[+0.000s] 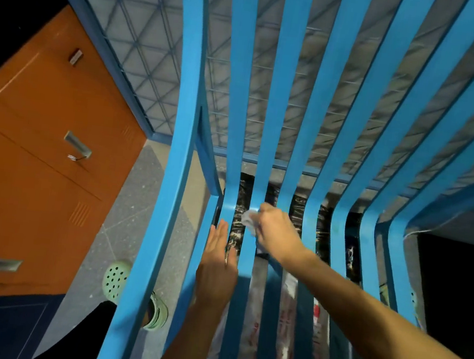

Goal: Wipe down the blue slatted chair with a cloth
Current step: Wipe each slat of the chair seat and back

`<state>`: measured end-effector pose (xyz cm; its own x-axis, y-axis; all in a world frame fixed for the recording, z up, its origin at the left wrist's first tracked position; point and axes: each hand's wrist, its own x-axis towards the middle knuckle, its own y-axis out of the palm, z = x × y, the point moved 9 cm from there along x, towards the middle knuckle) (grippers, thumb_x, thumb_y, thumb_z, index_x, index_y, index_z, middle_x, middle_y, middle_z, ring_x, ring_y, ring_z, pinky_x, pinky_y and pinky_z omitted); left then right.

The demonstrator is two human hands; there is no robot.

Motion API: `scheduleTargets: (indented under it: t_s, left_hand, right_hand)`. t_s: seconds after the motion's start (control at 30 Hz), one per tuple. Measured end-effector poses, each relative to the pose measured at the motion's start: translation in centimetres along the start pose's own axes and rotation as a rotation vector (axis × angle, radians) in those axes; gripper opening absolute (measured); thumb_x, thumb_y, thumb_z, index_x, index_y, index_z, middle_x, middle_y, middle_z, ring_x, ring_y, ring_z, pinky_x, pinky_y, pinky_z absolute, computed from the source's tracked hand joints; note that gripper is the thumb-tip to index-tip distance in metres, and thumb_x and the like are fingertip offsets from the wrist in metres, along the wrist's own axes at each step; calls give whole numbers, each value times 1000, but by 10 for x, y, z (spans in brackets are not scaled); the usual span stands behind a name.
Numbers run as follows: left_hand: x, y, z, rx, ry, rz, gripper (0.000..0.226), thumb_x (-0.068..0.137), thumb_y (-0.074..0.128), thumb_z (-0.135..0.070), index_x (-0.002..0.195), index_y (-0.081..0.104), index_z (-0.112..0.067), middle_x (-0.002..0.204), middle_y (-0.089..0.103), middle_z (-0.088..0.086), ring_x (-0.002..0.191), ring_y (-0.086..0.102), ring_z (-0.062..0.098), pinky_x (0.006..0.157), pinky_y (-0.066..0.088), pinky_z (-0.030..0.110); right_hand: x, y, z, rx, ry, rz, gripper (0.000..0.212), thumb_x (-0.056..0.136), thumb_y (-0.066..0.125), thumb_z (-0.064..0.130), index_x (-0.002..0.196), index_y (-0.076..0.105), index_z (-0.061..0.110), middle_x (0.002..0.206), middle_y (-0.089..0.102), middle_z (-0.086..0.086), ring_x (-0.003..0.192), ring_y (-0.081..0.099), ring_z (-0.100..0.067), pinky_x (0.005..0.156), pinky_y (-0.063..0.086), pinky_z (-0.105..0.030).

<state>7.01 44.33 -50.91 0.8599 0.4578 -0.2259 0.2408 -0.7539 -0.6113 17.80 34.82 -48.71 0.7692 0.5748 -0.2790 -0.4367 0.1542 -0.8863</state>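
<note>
The blue slatted chair [282, 95] fills most of the view, its long slats curving from the backrest down into the seat. My right hand [275, 231] grips a small pale cloth [248, 218] and presses it on a slat at the bend between seat and back. Just to its left, my left hand [218, 262] lies flat with straight fingers on a neighbouring seat slat. Part of the cloth is hidden under my right hand.
Orange lockers [40, 140] with metal handles stand at the left. A blue-framed wire mesh panel [144, 48] rises behind the chair. Black and white plastic bags [286, 298] lie under the seat slats. My foot in a green perforated clog [116, 279] stands on grey speckled floor.
</note>
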Motion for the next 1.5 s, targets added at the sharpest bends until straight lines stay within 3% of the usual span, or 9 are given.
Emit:
scheduleTargets:
  t_s: [0.1, 0.2, 0.47, 0.7, 0.83, 0.93, 1.13, 1.33, 1.5]
  left_hand:
    - [-7, -6, 1, 111, -25, 21, 60, 100, 40, -15, 153, 16, -31, 160, 18, -8, 143, 28, 12, 96, 33, 18]
    - [-22, -9, 0, 73, 36, 29, 54, 103, 34, -27, 153, 14, -29, 160, 18, -6, 145, 22, 11, 106, 26, 16]
    - [-32, -7, 4, 121, 151, -33, 61, 98, 25, -48, 153, 18, -23, 159, 20, -8, 145, 19, 5, 113, 16, 18]
    - [-29, -4, 7, 104, 91, -27, 64, 98, 24, -52, 154, 12, -24, 160, 18, -6, 146, 18, 10, 115, 18, 27]
    - [-32, -8, 12, -48, 21, -11, 59, 97, 29, -45, 152, 17, -28, 158, 22, -10, 146, 17, 7, 121, 17, 38]
    - [-47, -20, 16, -174, -58, -74, 51, 101, 39, -36, 150, 27, -29, 152, 37, -9, 141, 31, 8, 118, 26, 40]
    - [-129, -39, 24, -300, -164, -49, 46, 103, 41, -25, 148, 34, -26, 146, 44, -9, 136, 39, 7, 111, 29, 25]
    - [-182, -57, 30, -225, -211, -23, 47, 103, 37, -29, 150, 31, -22, 150, 41, -5, 138, 37, 11, 106, 24, 18]
    - [-210, -60, 43, -223, -215, 18, 48, 103, 38, -29, 150, 32, -21, 149, 42, -7, 135, 36, 4, 106, 25, 17]
  right_hand:
    - [-36, 20, 8, 137, 60, 144, 11, 86, 58, 5, 84, 49, 12, 85, 53, -3, 79, 58, -23, 73, 54, -40]
    - [-71, 28, 39, 163, -70, 324, 13, 83, 65, 9, 80, 52, 9, 86, 50, 0, 80, 57, -20, 74, 52, -35]
    - [38, -38, -6, 50, 29, -61, 8, 86, 62, 5, 88, 71, 5, 89, 66, -13, 82, 65, -33, 73, 55, -39]
    - [-30, 19, 27, 116, 0, -2, 14, 89, 53, -1, 88, 64, 8, 90, 38, -4, 81, 58, -30, 69, 49, -39]
    - [-75, 45, 45, 189, 26, 123, 24, 93, 56, 5, 109, 64, 20, 102, 44, -6, 93, 54, -27, 80, 51, -39]
    - [-106, 56, 53, 204, 5, 114, 26, 89, 57, -1, 105, 65, 18, 103, 46, -6, 93, 55, -26, 80, 51, -37]
    - [-166, 94, 74, 221, -41, 88, 21, 82, 66, 3, 96, 65, 19, 99, 49, -5, 80, 58, -24, 74, 56, -40]
    - [-227, 113, 106, 222, -142, 76, 16, 87, 70, 19, 103, 66, 16, 93, 49, -2, 68, 54, -14, 70, 55, -29]
    - [-273, 129, 126, 119, -257, 146, 26, 88, 60, 0, 108, 60, 15, 94, 43, -7, 70, 56, -27, 64, 53, -41]
